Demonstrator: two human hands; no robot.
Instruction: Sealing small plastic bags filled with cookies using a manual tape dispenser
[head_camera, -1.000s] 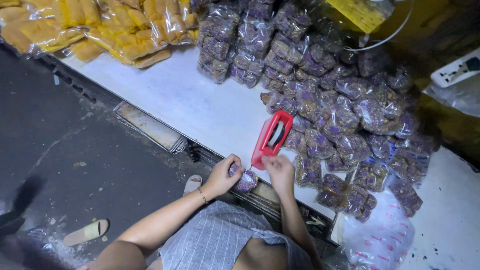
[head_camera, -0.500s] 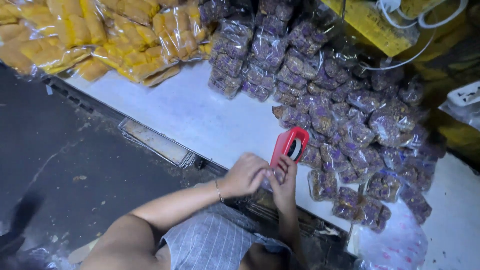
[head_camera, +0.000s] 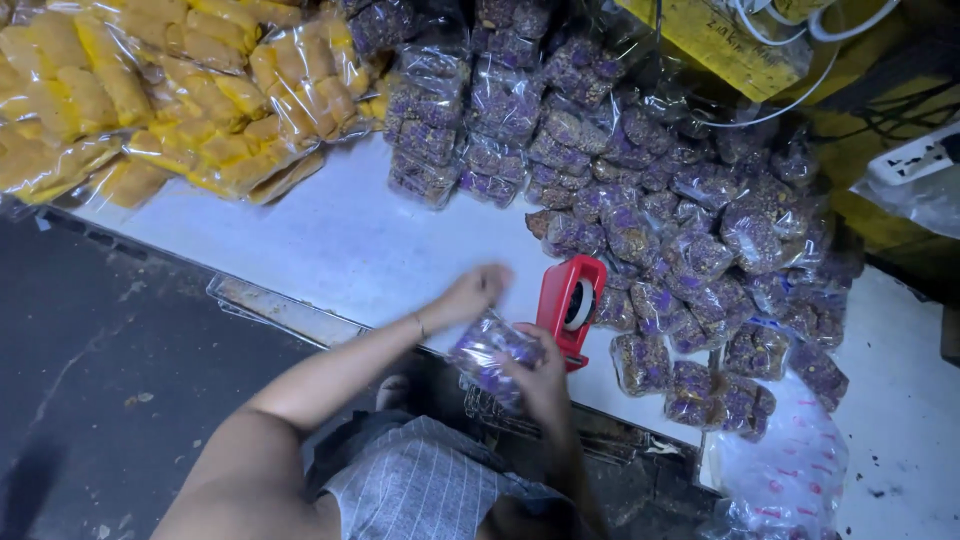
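The right hand (head_camera: 540, 375) has its grip closed around a small clear bag (head_camera: 492, 352) of purple pieces, holding it just above the near edge of the white tabletop (head_camera: 350, 245), in front of the person's lap. The left hand (head_camera: 472, 292) is raised over the tabletop just left of and above the bag; it is blurred, and I cannot tell how far its fingers are open or whether they touch the bag. Just right of the bag, a red tape dispenser (head_camera: 570, 305) stands on the tabletop with its roll showing, close to the right hand. Behind and to the right of the dispenser lies a big heap of purple bags (head_camera: 660, 220), stretching from the far middle of the tabletop down to the near right. At the far left is a pile of yellow bags (head_camera: 170, 90). A stack of printed plastic bags (head_camera: 790, 470) lies at the near right, beside the purple heap. A white power strip (head_camera: 910, 160) with cables sits at the far right. The person wears a grey striped garment (head_camera: 430, 490), and the dark floor (head_camera: 100, 380) lies to the near left.
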